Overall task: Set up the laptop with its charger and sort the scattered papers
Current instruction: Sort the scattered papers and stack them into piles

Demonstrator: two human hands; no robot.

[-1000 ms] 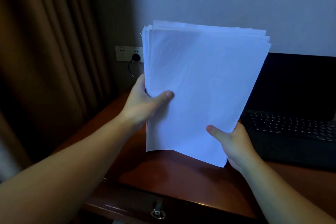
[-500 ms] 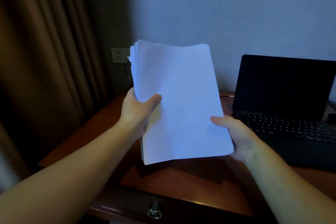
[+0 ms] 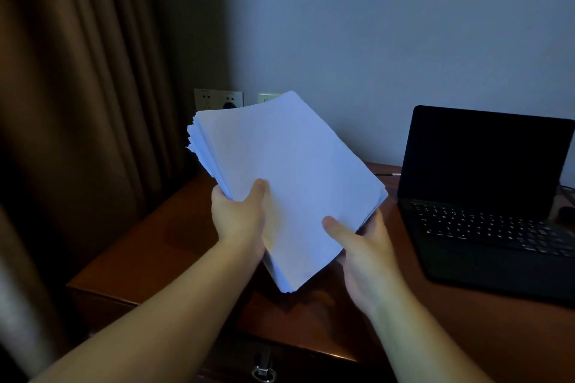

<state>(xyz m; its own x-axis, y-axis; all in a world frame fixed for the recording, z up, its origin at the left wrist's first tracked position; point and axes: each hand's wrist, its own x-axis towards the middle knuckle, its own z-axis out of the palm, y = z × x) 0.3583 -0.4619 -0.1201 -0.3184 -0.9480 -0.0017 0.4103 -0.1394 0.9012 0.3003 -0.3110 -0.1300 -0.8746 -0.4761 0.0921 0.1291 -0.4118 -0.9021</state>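
A thick stack of white papers (image 3: 289,177) is held in the air above the wooden desk (image 3: 155,246), tilted with one corner pointing down. My left hand (image 3: 239,214) grips its left edge, thumb on top. My right hand (image 3: 364,242) grips the lower right edge, thumb on the top sheet. The sheets at the upper left edge are slightly fanned. An open black laptop (image 3: 485,196) with a dark screen stands on the desk to the right, apart from the papers. A thin cable (image 3: 385,174) runs behind its left side.
A wall socket plate (image 3: 217,99) sits behind the papers by the brown curtain (image 3: 77,102) on the left. A drawer pull (image 3: 264,367) shows at the desk's front edge. A small dark object (image 3: 564,213) lies right of the laptop.
The stack has come down lower and turned, so one corner now points down. Both hands shifted along its edges, and more of the laptop has come into view.
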